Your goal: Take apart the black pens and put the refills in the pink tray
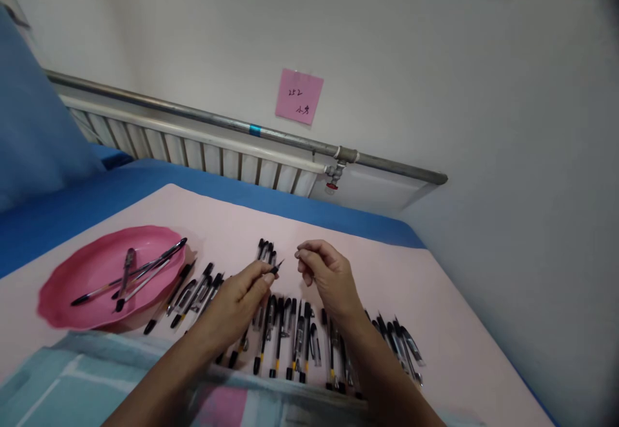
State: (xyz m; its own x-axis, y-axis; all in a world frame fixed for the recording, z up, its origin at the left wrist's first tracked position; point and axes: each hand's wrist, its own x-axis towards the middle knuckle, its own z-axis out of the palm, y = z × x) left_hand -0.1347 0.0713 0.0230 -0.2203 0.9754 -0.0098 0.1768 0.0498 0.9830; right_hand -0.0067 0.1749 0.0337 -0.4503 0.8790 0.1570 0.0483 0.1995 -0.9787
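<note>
Covering most of one blue desk, a pale pink sheet is laid; on it, at left, a pink dish is set. Over the sheet's middle both hands are raised: a dark pen is gripped by the fingers of the L hand, its bare pt aimed toward the R hand, whose thumb and fingertips are pinched tog.; what's between them, if anything, can't be told. Loose pens w/ clear caps are lined up around both hands. Prob. risks: skin could be pricked or inked if the bare pt is met off-line; pens could be rolled askew if brushed by a wrist. Counted: 1 desk, 1 sheet, 1 dish w/ approx. 4 slim pieces, 2 hands, 1 held pen; loose pens, 20-plus est., overlap and are part hidden, so exact count can't be given
</note>
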